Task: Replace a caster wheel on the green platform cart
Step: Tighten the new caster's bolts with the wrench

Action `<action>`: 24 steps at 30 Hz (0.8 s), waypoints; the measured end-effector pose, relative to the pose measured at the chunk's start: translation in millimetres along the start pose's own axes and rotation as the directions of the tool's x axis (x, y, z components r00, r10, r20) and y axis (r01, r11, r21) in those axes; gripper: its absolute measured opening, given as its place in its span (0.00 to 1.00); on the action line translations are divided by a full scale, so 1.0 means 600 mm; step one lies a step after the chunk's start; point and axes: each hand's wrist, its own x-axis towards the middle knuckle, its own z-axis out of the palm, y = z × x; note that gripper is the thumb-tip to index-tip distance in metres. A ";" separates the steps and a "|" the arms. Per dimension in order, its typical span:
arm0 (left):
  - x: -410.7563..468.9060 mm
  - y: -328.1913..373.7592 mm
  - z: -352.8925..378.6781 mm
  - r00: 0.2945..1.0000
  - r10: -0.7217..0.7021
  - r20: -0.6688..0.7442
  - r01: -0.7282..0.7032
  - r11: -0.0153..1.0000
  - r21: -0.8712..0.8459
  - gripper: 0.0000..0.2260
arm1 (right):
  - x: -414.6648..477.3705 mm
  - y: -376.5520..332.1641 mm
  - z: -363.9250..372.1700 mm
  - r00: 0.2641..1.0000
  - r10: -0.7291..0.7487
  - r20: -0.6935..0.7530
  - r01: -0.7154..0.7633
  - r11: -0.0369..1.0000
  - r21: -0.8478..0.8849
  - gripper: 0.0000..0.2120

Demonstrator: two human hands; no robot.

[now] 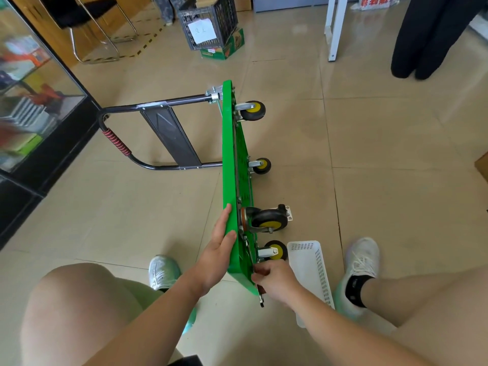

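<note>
Hands [219,256] on tipped green cart [232,165]

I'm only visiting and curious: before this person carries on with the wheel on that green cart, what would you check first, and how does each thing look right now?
1. Green plastic platform cart stands on its side edge, wheels facing right: ok.
2. Left hand lies flat on the deck, steadying it: ok.
3. Right hand is closed on a dark metal tool at the cart's near corner: ok; what kind of tool, cannot tell.
4. Large black swivel caster with yellow hub sits against the underside: whether bolted, cannot tell.
5. White perforated plastic tray is beside the right hand: ok; its contents, cannot tell.
</note>
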 end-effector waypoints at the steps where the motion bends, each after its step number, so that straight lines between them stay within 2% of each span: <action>1: 0.000 -0.001 0.000 1.000 -0.002 0.001 0.002 1.000 0.006 0.25 | 0.001 0.001 0.000 1.000 -0.008 0.004 0.008 1.000 0.012 0.11; 10: -0.002 0.000 0.001 1.000 0.002 0.003 -0.002 1.000 0.011 0.24 | -0.006 -0.011 0.010 0.999 -0.020 -0.034 0.024 0.993 0.112 0.08; 16: 0.000 -0.002 0.001 1.000 0.003 0.011 -0.003 1.000 0.029 0.24 | -0.021 -0.035 -0.005 0.998 0.029 -0.050 -0.026 0.998 0.065 0.05; 17: -0.001 -0.002 0.001 1.000 0.008 0.008 -0.009 0.999 0.036 0.24 | -0.026 -0.046 -0.005 0.998 0.042 -0.054 -0.037 0.995 0.091 0.04; 19: 0.000 -0.003 0.000 1.000 0.020 0.000 -0.020 0.999 0.042 0.23 | -0.033 -0.078 -0.004 0.994 0.101 -0.039 -0.089 0.965 0.248 0.08; 21: 0.003 -0.006 -0.001 1.000 0.019 0.002 -0.019 0.999 0.029 0.24 | -0.035 -0.115 -0.010 0.983 0.182 0.017 -0.171 0.882 0.438 0.11; 24: 0.005 -0.009 -0.006 0.999 0.032 0.004 -0.033 0.999 0.028 0.25 | -0.037 -0.149 -0.027 0.969 0.218 0.117 -0.247 0.830 0.499 0.10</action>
